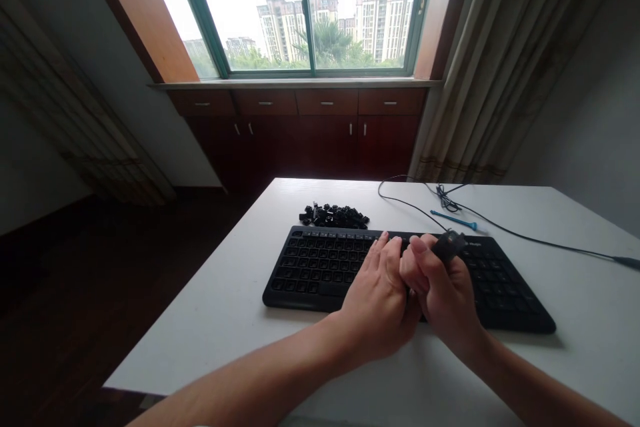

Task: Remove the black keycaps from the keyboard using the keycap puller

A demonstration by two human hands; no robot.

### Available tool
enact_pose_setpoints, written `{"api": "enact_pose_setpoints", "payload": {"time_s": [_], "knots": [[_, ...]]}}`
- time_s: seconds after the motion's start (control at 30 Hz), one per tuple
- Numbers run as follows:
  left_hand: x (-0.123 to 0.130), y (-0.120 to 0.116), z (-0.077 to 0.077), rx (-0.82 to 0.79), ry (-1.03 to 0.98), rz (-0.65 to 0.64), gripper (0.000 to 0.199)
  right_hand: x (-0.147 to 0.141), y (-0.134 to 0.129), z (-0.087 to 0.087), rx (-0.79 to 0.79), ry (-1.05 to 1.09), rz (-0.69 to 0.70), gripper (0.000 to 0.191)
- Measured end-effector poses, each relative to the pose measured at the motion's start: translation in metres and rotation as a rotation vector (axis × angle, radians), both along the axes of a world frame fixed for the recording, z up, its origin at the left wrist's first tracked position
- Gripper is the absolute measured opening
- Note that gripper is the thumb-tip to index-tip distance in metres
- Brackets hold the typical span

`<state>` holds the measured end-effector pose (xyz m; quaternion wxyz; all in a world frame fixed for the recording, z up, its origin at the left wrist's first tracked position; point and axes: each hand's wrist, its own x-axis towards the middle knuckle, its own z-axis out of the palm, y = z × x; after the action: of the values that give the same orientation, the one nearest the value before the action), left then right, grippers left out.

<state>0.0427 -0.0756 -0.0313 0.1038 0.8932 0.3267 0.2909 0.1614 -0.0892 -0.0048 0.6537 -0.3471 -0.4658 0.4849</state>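
Observation:
A black keyboard point(320, 288) lies across the table, its left part showing bare square sockets where keycaps are off. My left hand point(377, 287) rests palm down over the keyboard's middle, fingers stretched forward. Right beside it, my right hand point(443, 287) is closed around a tool with a dark handle point(449, 245) that sticks out above the fist. The tool's working end is hidden between my hands. Behind the keyboard's left half sits a heap of loose black keycaps point(335, 216).
A blue stick-like tool point(455, 220) lies behind the keyboard at the right. A black cable point(530, 238) runs over the white table point(215, 307), bunched near the back. Beyond the table stand dark red cabinets point(325, 147) under a window, with curtains point(465, 93) at the sides.

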Motion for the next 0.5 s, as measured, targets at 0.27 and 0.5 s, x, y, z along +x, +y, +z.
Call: {"api": "enact_pose_setpoints", "payload": {"time_s": [0.27, 0.5], "knots": [[0.001, 0.001, 0.003, -0.068, 0.226, -0.005, 0.072, -0.005, -0.002, -0.006, 0.027, 0.065, -0.030, 0.049], [0.001, -0.001, 0.005, -0.045, 0.210, -0.017, 0.058, -0.002, -0.009, 0.013, 0.026, 0.167, -0.042, 0.047]]}}
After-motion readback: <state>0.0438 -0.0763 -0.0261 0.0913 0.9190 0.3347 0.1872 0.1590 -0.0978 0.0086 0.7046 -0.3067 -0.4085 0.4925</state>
